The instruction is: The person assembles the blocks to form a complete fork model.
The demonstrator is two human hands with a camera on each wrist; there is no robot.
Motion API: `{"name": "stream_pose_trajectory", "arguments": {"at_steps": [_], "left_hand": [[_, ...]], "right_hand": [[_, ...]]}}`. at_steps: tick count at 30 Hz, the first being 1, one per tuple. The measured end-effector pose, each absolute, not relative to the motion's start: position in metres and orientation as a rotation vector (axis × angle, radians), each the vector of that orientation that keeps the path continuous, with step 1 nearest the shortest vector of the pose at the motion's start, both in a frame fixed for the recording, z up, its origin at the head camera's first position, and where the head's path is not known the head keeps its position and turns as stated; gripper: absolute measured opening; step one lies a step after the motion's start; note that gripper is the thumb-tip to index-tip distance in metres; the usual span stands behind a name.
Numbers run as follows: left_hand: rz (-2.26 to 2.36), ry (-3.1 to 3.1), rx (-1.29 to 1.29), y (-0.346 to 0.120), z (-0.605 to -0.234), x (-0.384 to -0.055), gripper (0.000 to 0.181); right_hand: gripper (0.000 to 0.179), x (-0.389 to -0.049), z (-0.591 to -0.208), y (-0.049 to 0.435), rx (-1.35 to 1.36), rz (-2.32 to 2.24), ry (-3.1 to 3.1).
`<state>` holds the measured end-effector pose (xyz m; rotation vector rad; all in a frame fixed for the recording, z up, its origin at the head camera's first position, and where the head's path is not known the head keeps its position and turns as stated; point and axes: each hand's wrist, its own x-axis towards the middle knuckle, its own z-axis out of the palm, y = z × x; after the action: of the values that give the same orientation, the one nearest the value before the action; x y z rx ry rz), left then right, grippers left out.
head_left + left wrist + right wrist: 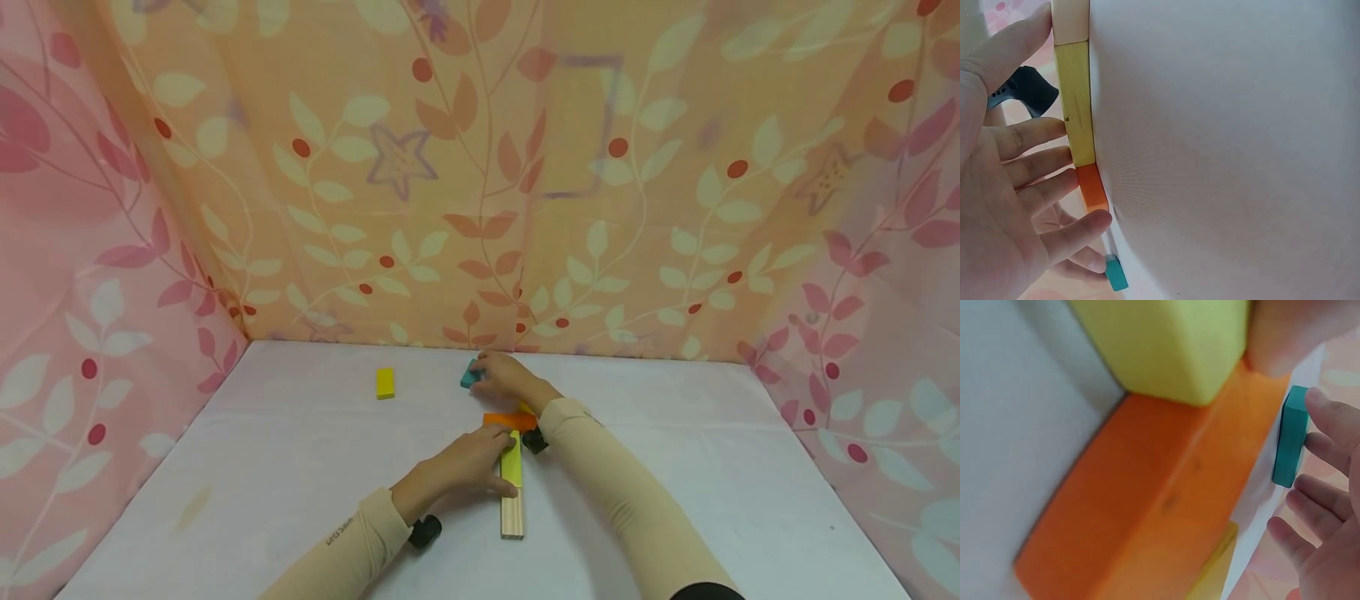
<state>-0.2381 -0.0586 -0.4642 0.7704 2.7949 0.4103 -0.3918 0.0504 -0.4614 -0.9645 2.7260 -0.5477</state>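
Observation:
My left hand (465,462) lies beside a row of blocks, fingers extended. Its fingertips touch the side of a yellow block (1077,106), and the thumb reaches a plain wooden block (512,515) at the near end. An orange block (1129,487) lies crosswise against the yellow block's far end. Beyond it, my right hand (510,377) touches a teal block (1289,437) with fairly straight fingers on its right side. In the head view those fingers partly cover the teal block. A second yellow block (1213,569) sits beyond the orange one, mostly hidden by the right arm.
Another yellow block (385,383) stands apart at the back left of the white tabletop (300,467). Patterned cloth (480,208) encloses the back and sides. Black wrist devices (426,532) are on both arms.

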Motion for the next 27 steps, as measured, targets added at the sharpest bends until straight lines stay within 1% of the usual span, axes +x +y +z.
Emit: {"name": "stream_pose_trajectory", "arguments": {"at_steps": [15, 27], "left_hand": [[0.404, 2.798, 0.797, -0.0589, -0.4668, -0.2396, 0.076], [0.428, 2.778, 0.757, -0.0595, -0.4638, -0.2382, 0.077]], "right_hand": [[0.032, -0.3896, -0.4635, 0.0452, -0.913, -0.620, 2.762], [0.036, -0.3914, -0.4655, 0.0495, -0.940, -0.637, 2.782]]}}
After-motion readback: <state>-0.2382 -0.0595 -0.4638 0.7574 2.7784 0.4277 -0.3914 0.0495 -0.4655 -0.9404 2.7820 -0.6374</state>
